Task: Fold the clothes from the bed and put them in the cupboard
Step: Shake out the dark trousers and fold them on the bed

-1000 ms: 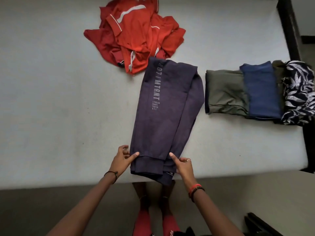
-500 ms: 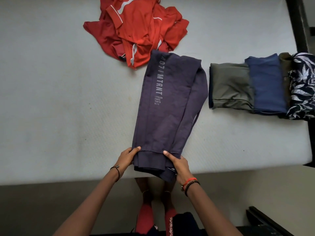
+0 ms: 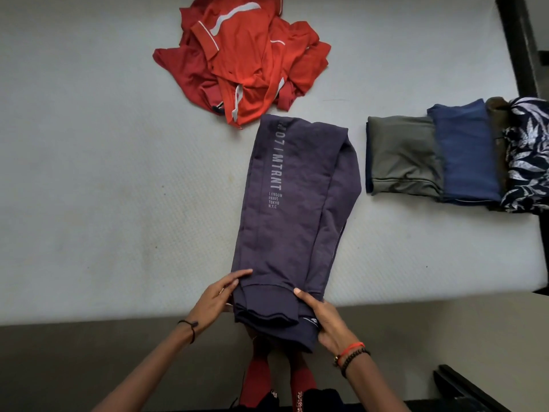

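Folded purple garment (image 3: 291, 209), lettered MTRNT, lying lengthwise at the centre of the bed (image 3: 104, 188), its ribbed hem overhanging the edge at 6 o'clock. Left hand (image 3: 215, 298) and right hand (image 3: 326, 322) pinch the hem's sides, thumbs on top. One second earlier, both hands sat further out.

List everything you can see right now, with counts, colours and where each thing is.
purple garment: one, dark purple with grey lettering, centre, near end over the edge
red clothes: one crumpled heap, red with white trim, far side
folded garments: four, grey-green, blue, brown, navy leaf print, overlapping row at right
mattress: one, white, under the clothes
bed frame: one, black, right edge
legs: two, red-clad, on the floor below
left hand: one, grips the purple garment's near-left end
right hand: one, grips its near-right end
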A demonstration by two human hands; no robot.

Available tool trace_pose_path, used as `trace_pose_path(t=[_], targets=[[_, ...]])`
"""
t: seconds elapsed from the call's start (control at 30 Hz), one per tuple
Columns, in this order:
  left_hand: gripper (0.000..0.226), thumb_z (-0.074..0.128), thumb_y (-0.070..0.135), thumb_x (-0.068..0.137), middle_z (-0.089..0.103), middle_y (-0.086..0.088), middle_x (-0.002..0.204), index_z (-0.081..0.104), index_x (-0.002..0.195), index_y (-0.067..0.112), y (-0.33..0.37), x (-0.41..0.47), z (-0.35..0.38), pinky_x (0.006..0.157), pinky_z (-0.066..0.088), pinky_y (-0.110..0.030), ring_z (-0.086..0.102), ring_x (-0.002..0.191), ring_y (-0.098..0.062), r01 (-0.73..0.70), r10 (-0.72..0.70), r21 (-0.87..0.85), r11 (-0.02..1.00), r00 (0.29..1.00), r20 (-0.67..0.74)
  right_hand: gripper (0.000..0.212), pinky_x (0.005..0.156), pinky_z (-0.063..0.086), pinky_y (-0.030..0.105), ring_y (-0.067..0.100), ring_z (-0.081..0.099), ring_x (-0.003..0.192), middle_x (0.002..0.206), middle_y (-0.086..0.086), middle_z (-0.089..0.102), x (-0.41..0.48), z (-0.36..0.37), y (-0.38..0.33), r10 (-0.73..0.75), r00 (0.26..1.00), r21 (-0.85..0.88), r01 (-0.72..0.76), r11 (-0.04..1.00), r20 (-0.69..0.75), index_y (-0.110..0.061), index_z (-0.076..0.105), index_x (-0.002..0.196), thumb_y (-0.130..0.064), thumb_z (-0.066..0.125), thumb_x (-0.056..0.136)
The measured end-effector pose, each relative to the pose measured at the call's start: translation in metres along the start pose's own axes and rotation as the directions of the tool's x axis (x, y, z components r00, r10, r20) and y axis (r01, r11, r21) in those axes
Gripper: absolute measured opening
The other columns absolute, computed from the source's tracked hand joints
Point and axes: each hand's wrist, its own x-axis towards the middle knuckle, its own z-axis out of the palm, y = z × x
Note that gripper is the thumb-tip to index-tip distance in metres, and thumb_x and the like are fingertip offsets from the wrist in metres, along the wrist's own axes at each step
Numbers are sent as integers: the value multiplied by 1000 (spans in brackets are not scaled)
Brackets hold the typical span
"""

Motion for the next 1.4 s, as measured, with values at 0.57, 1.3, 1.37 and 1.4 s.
trace_pose_path(t=[0.57, 1.3, 1.37, 1.4], targets=[[36, 44, 43, 85, 45, -8, 142, 52, 114, 24, 16, 26, -28, 108, 28, -43, 41, 134, -24, -544, 539, 829, -134, 662, 521, 81, 83, 57, 43, 28, 65, 106, 128, 8, 60, -10, -4, -41, -182, 976, -17, 185, 983, 118, -34, 30, 143, 7, 65, 82], [32, 53, 65, 78, 64, 15, 115, 56, 106, 50, 55, 76, -10, 96, 48, -34, 59, 109, -8, -21, 16, 276, 961, 1000, 19, 69, 56, 37, 30, 19, 47, 57, 61, 7, 52, 13, -9, -122, -575, 812, -842, 379, 385, 102, -8, 48, 55, -71, 35, 80], [14, 56, 48, 89, 64, 14, 112, 58, 102, 47, 60, 82, -6, 93, 48, -29, 60, 106, -6, -7, 8, 201, 980, 1000, -6, 74, 82, 50, 36, 19, 63, 84, 90, 9, 69, 24, -7, -130, -503, 850, -672, 466, 576, 158, -6, 68, 84, -74, 38, 83], [12, 56, 41, 91, 64, 13, 112, 58, 103, 45, 61, 85, -5, 92, 47, -26, 59, 105, -5, 13, -11, 160, 987, 1000, -10, 75, 96, 47, 35, 16, 62, 104, 112, 4, 68, 29, -9, -132, -428, 876, -551, 476, 685, 224, -15, 68, 108, -78, 41, 79]])
